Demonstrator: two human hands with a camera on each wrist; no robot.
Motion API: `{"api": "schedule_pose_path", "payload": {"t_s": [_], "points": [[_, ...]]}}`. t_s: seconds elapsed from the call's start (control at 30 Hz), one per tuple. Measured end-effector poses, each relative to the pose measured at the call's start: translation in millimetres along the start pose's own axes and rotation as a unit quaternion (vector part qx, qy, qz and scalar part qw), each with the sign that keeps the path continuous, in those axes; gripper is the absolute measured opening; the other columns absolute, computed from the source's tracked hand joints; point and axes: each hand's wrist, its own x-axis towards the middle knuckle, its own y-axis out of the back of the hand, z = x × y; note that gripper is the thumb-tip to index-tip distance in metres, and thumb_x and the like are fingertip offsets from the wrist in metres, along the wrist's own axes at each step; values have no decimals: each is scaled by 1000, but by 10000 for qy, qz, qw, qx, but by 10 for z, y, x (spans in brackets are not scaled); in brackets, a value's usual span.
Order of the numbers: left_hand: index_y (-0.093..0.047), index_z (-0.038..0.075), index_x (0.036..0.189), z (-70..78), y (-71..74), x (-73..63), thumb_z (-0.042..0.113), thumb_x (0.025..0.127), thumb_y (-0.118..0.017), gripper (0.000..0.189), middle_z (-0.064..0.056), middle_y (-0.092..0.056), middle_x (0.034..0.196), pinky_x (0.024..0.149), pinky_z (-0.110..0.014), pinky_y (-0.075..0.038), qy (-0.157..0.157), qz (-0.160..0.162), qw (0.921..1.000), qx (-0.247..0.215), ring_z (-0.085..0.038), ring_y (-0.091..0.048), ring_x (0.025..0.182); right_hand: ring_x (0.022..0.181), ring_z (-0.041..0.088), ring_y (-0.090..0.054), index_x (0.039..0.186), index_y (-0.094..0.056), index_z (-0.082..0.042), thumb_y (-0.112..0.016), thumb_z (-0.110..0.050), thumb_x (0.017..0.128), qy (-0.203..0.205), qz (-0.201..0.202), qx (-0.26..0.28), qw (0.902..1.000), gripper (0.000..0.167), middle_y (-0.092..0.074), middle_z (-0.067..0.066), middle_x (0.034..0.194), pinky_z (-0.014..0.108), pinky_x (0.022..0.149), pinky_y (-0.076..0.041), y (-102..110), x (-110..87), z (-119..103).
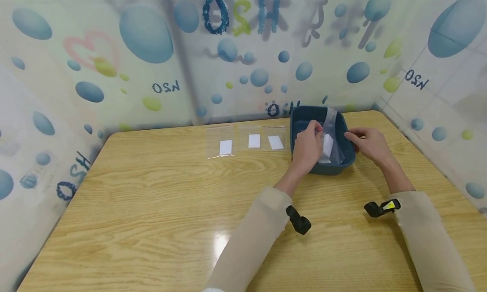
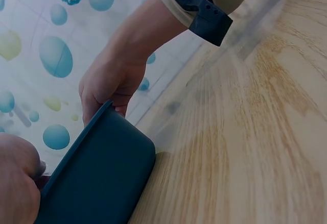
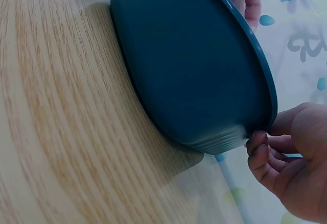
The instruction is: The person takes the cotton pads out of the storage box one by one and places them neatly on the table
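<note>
A dark blue plastic basin (image 1: 327, 169) stands near the table's back edge. My left hand (image 1: 309, 146) reaches over its left side, and the thumb and forefinger pinch the edge of a clear plastic bag (image 1: 336, 152) inside; the exact contact is partly hidden. A white card (image 1: 327, 145) shows through the bag. My right hand (image 3: 294, 157) holds the basin's right rim between thumb and fingers, as the right wrist view shows. In the left wrist view, the basin wall (image 2: 102, 168) hides the left fingertips.
Left of the basin, several clear zip bags lie flat in a row, with a white card (image 1: 225, 147), another card (image 1: 254, 141) and a third card (image 1: 275, 142) in them. The wooden table (image 1: 152, 207) meets a patterned curtain (image 1: 236, 80) at the back.
</note>
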Motion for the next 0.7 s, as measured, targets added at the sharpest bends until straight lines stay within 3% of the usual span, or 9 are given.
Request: {"api": "schedule_pose_path", "payload": {"t_s": [0.2, 0.43, 0.53, 0.7], "points": [[-57, 14, 109, 9, 22, -14, 17, 107, -51, 7, 1, -65, 90, 58, -17, -43, -356, 385, 9960, -728, -8, -56, 70, 69, 15, -60, 131, -59, 10, -53, -36, 105, -8, -26, -44, 10000, 54, -66, 22, 100, 26, 61, -52, -1, 12, 3], [-60, 5, 107, -6, 83, 7, 10, 105, -55, 7, -6, -68, 84, 60, -10, -46, -779, 925, 9772, -1745, -6, -61, 70, 67, 15, -61, 129, -60, 10, -52, -35, 106, 81, -8, -132, 9999, 51, -67, 21, 98, 22, 58, -49, -3, 19, 13], [-60, 3, 107, -25, 124, 11, 8, 104, -55, 7, -10, -68, 84, 60, -12, -51, -858, 933, 9683, -2151, -7, -63, 70, 67, 13, -60, 128, -61, 9, -52, -35, 106, 82, -13, -136, 9999, 50, -66, 19, 96, 22, 58, -48, -1, 12, 13], [-58, 0, 108, -62, 218, 6, 4, 103, -55, 7, -17, -67, 89, 59, -17, -53, -928, 864, 9549, -2685, -21, -66, 74, 66, 9, -58, 129, -60, 10, -52, -35, 106, 69, -37, -91, 9999, 51, -65, 21, 99, 23, 59, -49, -3, 5, 9]]}}
